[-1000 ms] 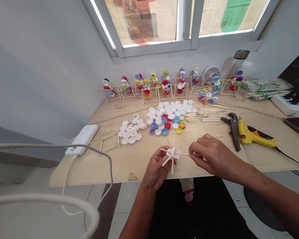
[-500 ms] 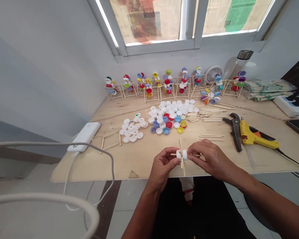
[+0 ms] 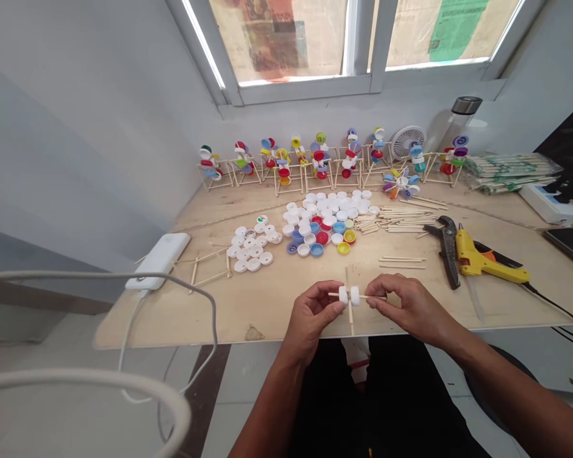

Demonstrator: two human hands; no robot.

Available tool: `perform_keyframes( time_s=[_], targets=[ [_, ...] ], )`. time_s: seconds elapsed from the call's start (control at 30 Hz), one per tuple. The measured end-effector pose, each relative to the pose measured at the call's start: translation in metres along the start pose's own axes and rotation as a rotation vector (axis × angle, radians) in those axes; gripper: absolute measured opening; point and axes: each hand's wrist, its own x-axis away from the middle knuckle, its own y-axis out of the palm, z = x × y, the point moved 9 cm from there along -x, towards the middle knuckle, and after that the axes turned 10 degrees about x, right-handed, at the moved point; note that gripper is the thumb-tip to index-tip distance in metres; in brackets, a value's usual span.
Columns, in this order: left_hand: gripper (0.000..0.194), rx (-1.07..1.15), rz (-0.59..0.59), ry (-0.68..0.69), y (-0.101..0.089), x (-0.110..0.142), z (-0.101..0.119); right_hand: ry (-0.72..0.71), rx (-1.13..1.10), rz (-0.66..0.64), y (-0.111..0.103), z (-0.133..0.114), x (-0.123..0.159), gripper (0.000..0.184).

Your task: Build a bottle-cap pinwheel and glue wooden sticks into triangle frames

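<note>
White two-cap hub above the worktop's near edge: left hand pinching one cap, right hand pinching its axle stick. Spokes fitted; visible ends uncapped. Apparently finished wheels line the far edge.

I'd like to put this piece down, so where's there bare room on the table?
Mainly the front-left tabletop, between the stick frame, the white caps and your left hand. A smaller patch lies between the glue gun and the phone. It's crowded along the back with cap wheels and mid-table with loose caps and sticks.
</note>
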Motion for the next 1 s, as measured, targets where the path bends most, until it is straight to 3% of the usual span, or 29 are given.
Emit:
perform_keyframes(
  time_s=[0.2,0.4,0.8,1.0],
  targets=[
    [0.031,-0.087,0.02,0.024,-0.001,-0.001,0.005,0.0,-0.053,0.002,0.005,0.0,-0.003,0.016],
    [0.03,-0.06,0.072,0.049,-0.005,0.001,0.007,0.089,-0.2,-0.02,0.012,0.01,-0.003,0.014],
    [0.028,-0.044,0.114,0.147,0.0,0.012,0.023,0.343,-0.773,0.046,0.035,0.021,0.003,0.02],
    [0.021,-0.185,0.176,0.246,-0.004,0.02,0.033,0.402,-0.966,0.126,0.041,0.026,0.007,0.027]
  ],
)
